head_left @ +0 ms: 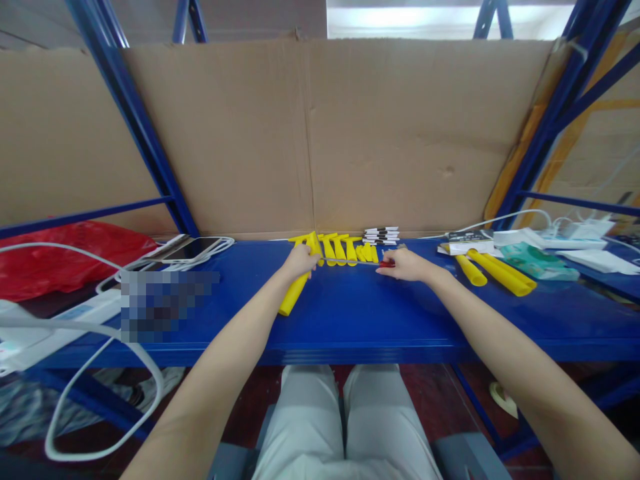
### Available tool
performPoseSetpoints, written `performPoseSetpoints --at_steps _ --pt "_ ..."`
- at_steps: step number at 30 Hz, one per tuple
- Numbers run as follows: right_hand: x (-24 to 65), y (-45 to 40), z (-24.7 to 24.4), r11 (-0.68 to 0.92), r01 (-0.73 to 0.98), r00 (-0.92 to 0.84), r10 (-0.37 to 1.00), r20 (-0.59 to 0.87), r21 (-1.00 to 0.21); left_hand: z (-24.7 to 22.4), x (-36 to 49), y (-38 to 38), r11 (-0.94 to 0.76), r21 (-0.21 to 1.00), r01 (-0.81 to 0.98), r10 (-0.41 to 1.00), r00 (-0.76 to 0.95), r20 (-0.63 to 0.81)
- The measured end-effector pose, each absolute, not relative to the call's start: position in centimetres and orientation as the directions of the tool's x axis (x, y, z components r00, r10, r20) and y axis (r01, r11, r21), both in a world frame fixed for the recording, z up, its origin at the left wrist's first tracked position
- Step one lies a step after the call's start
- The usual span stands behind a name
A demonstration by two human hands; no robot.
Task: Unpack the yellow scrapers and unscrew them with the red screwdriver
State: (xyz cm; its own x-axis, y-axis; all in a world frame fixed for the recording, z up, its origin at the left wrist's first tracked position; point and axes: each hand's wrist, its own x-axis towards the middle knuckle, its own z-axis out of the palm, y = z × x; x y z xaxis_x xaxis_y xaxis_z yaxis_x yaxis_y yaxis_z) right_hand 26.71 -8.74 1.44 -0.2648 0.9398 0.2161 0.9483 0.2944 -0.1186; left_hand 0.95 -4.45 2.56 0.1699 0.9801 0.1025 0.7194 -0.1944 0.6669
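Observation:
My left hand (300, 260) is closed round a yellow T-shaped piece (294, 293), whose round handle slants down toward the front of the blue table. In my right hand (407, 264) is a screwdriver with a red handle (387, 265). Its thin metal shaft (350, 261) points left and reaches the yellow piece near my left hand; the exact contact is too small to make out. Behind the shaft several more yellow T-shaped pieces (339, 248) lie in a row, with small yellow parts (367, 253) at their right end.
Stacked black-and-white packets (381, 235) lie at the back. At right are yellow tubes (503, 272), a white box (470, 241) and a green plastic bag (537, 260). White cables (145, 363), a power strip (60, 330) and a red bag (75, 257) occupy the left. Cardboard (390, 133) stands behind.

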Motion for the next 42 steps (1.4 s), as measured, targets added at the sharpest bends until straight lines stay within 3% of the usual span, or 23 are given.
performPoseSetpoints --at_steps 6,16,23,30,42 --pt "26.7 -8.7 1.5 0.242 0.969 -0.227 0.944 0.241 -0.038 2.4 0.9 -4.3 -0.205 0.667 0.716 0.978 0.175 0.112" --pt "26.9 -8.6 1.4 0.283 0.958 -0.27 0.94 0.208 -0.038 2.1 0.9 -3.8 -0.205 0.683 0.701 0.976 0.195 0.093" --pt "27.4 -8.5 1.4 0.312 0.942 -0.276 0.931 0.237 -0.127 2.2 0.9 -3.9 -0.197 0.666 0.719 0.978 0.186 0.089" --pt "27.7 -8.6 1.4 0.37 0.891 -0.337 0.927 0.164 -0.262 2.2 0.9 -3.7 -0.175 0.683 0.709 0.984 0.153 0.093" --pt "28.0 -8.3 1.1 0.404 0.857 -0.36 0.913 0.19 -0.318 2.3 1.0 -3.5 -0.112 0.703 0.702 0.993 0.105 0.053"
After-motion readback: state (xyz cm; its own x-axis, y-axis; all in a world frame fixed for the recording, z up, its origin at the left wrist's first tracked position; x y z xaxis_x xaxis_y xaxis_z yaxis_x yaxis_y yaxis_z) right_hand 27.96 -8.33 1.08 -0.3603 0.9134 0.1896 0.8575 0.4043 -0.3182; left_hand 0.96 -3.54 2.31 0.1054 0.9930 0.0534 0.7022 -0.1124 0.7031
